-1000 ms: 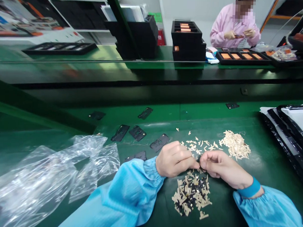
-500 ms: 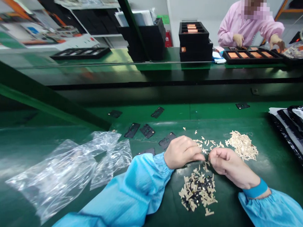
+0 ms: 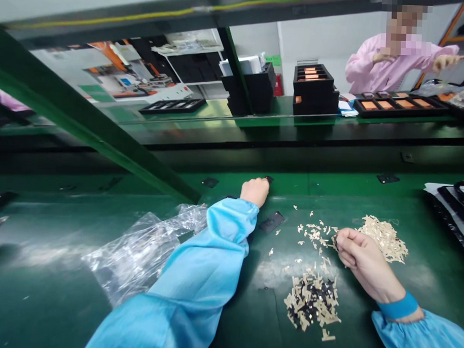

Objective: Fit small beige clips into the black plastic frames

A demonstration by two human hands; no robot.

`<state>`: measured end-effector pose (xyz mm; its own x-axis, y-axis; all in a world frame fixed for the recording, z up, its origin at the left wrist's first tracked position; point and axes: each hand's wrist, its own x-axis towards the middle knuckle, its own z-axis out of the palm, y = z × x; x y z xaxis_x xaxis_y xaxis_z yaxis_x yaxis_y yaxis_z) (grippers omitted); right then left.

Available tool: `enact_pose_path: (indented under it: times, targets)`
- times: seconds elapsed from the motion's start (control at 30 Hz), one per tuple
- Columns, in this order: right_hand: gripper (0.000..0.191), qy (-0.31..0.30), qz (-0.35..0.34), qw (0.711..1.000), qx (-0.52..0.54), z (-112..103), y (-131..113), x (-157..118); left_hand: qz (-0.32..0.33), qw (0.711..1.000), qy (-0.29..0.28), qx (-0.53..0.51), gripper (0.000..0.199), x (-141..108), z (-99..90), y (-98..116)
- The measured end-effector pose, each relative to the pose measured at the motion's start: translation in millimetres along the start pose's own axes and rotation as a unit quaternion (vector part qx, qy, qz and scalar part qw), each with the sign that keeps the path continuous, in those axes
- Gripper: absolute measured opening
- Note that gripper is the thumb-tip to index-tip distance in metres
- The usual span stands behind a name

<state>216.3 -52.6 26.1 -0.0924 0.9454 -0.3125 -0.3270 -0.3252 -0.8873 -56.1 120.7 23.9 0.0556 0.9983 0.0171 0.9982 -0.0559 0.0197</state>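
Observation:
My left hand (image 3: pixel 255 191) is stretched forward, its fingers curled at a small black plate (image 3: pixel 269 179) near the back of the green table; whether it grips the plate is hard to tell. My right hand (image 3: pixel 353 249) is pinched closed beside the scattered cream pieces (image 3: pixel 315 233), and what lies between its fingertips is too small to name. Just behind it sits a heap of cream pieces (image 3: pixel 384 239). Nearer to me lies a pile of mixed beige and black parts (image 3: pixel 313 301). Another black plate (image 3: pixel 272 222) rests right of my left sleeve.
Clear plastic bags (image 3: pixel 138 252) lie left of my left arm. A green post (image 3: pixel 104 134) slants across the left. Black-edged packages (image 3: pixel 451 212) are at the right. Beyond the divider, a person in pink (image 3: pixel 395 68) works by black trays (image 3: pixel 402 105).
My left hand has moved away from my right hand, forward and left, to the black plates. My right hand remains by the cream pieces. The view has shifted, and the person in pink has raised both hands.

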Motion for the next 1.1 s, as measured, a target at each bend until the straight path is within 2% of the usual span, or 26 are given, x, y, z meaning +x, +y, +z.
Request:
enact_pose_path:
  times: [0.1, 0.2, 0.3, 0.33, 0.4, 0.47, 0.53, 0.63, 0.77, 0.9, 0.97, 1.1]
  targets:
    - [0.041, 0.012, -0.017, 1.000, -0.013, -0.9, 2.9, 1.9, 0.005, 1.000, -0.004, -0.012, 0.027, 6.3, -5.5, 1.1]
    - [0.040, 0.029, -0.028, 0.999, -0.031, -2.5, 7.8, 4.3, 0.002, 0.999, 0.011, -0.039, 0.031, 0.4, -15.0, 9.9]
    - [0.041, 0.047, -0.043, 0.996, -0.056, -3.2, 11.5, 6.2, 0.064, 0.989, -0.005, -0.135, 0.028, -20.1, -16.8, 27.0]
    - [0.041, 0.052, -0.051, 0.995, -0.067, -3.0, 11.7, 6.5, 0.114, 0.963, -0.038, -0.242, 0.026, -29.5, -15.1, 34.2]
    - [0.042, 0.060, -0.064, 0.992, -0.088, -1.5, 11.0, 6.7, 0.158, 0.882, -0.119, -0.427, 0.019, -49.6, -9.5, 49.5]
    - [0.043, 0.067, -0.075, 0.989, -0.106, 0.4, 9.6, 6.6, 0.149, 0.806, -0.173, -0.546, 0.015, -68.5, -3.7, 64.1]
    - [0.043, 0.072, -0.081, 0.987, -0.117, 2.1, 8.9, 6.6, 0.121, 0.747, -0.212, -0.619, 0.014, -83.6, 0.7, 75.8]
    - [0.043, 0.084, -0.082, 0.984, -0.134, 3.1, 9.6, 7.0, 0.073, 0.687, -0.252, -0.678, 0.021, -97.4, 5.6, 86.5]
    - [0.041, 0.092, -0.079, 0.979, -0.162, 2.5, 10.9, 7.3, 0.035, 0.633, -0.271, -0.724, 0.034, -103.5, 11.1, 91.8]
    - [0.039, 0.084, -0.087, 0.973, -0.196, 1.3, 10.8, 5.7, 0.003, 0.616, -0.249, -0.747, 0.040, -105.2, 13.3, 94.8]
    - [0.038, 0.082, -0.093, 0.969, -0.213, 0.6, 11.0, 4.4, 0.002, 0.624, -0.235, -0.745, 0.044, -106.5, 13.5, 96.2]
    - [0.035, 0.076, -0.101, 0.961, -0.245, 0.0, 11.3, 1.6, 0.021, 0.659, -0.203, -0.724, 0.044, -110.1, 14.2, 97.4]
